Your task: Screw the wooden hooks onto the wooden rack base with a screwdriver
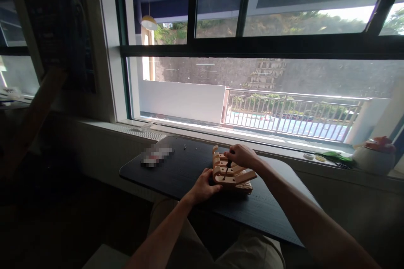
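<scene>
On the dark table lies a light wooden piece (235, 170) with curved ends, several slats and small dark holes along it. My right hand (243, 156) is closed round the handle of a screwdriver (227, 167), which points down. The screwdriver's tip meets the nearest slat, close to one of the holes. My left hand (205, 185) grips the left curved end of the wooden piece, thumb in front and fingers behind. Beneath the slats shows a brownish, crinkled-looking layer (244, 188); its kind I cannot make out.
The dark table (176, 176) has rounded corners and stands against a window sill. A blurred-out item (156, 155) lies at its left, with tiny bits (185, 147) nearby. On the sill at right are a white pot (374, 157) and green leaves (337, 157).
</scene>
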Available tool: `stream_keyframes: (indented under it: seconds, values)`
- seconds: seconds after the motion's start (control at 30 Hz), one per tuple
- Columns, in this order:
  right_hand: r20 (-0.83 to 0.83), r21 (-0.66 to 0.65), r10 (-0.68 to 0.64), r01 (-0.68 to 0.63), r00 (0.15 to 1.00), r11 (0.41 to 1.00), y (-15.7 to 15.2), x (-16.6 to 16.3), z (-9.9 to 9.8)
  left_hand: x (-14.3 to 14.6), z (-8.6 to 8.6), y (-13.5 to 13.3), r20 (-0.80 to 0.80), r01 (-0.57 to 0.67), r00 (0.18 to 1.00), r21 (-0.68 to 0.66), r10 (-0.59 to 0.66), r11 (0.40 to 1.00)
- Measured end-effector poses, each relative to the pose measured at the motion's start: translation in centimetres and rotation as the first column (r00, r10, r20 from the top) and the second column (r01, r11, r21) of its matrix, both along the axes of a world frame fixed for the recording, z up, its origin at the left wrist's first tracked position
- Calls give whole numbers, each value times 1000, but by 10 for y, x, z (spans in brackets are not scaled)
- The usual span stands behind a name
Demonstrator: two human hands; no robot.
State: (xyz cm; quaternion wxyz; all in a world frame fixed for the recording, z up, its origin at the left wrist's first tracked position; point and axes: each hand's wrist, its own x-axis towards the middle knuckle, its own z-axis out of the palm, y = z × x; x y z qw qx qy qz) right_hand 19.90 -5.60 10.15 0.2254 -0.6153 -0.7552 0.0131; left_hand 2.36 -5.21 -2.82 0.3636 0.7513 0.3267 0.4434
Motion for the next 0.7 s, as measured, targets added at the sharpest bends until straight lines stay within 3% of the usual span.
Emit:
stream_keyframes:
  seconds: [0.13,0.33,0.43,0.53,0.63,0.7]
  values:
    - [-368,-4,17,-20,930,1000,7,45,1,3,3,24,2,24,1000,-58,-24,998]
    - [-806,-2,10,-20,592,1000,23,108,-12,25,0,81,5,47,999,-186,-47,981]
    - [-887,-62,-58,8,459,998,30,129,-22,32,2,97,-23,34,999,-205,-40,978]
    - [-912,-152,-126,-36,389,988,33,140,-34,37,8,106,-52,39,997,-195,-50,980]
    - [-948,-224,-210,-33,241,974,36,143,-49,38,13,115,-79,124,987,-210,-143,970]
    - [-954,-235,-229,-8,191,972,38,140,-62,38,15,122,-96,197,969,-243,-226,950]
